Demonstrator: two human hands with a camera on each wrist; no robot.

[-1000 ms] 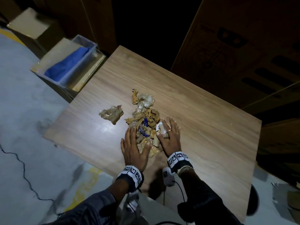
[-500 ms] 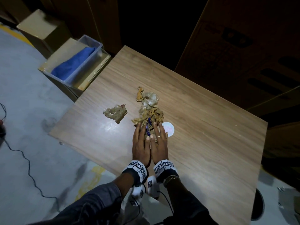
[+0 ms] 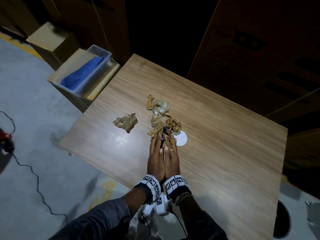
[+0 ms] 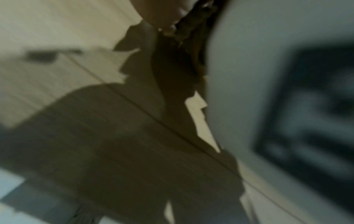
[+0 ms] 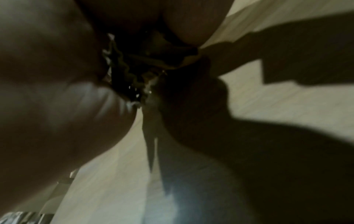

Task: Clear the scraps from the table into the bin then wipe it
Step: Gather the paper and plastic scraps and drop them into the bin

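Note:
A heap of brown paper and clear plastic scraps (image 3: 166, 125) lies mid-table on the wooden table (image 3: 216, 153). My left hand (image 3: 155, 148) and right hand (image 3: 170, 146) stand side by side with straight fingers, pressing the near end of the heap between them. In the right wrist view, crinkled scraps (image 5: 134, 63) are squeezed between the two palms. The blurred left wrist view shows scraps (image 4: 191, 22) at the fingers. A separate crumpled plastic wad (image 3: 126, 122) lies to the left. More scraps (image 3: 161, 106) lie beyond the heap. A white round disc (image 3: 181, 139) lies beside my right fingers.
A clear tub (image 3: 103, 51) holding a blue cloth (image 3: 83, 75) sits on a cardboard box off the table's far left corner. Large cardboard boxes (image 3: 259, 49) stand behind the table. A black cable (image 3: 34, 179) runs across the grey floor at left.
My hands, a second ago spread flat on either side of the heap, have closed together and squeezed scraps between them. The white disc, earlier under my right hand, now lies uncovered.

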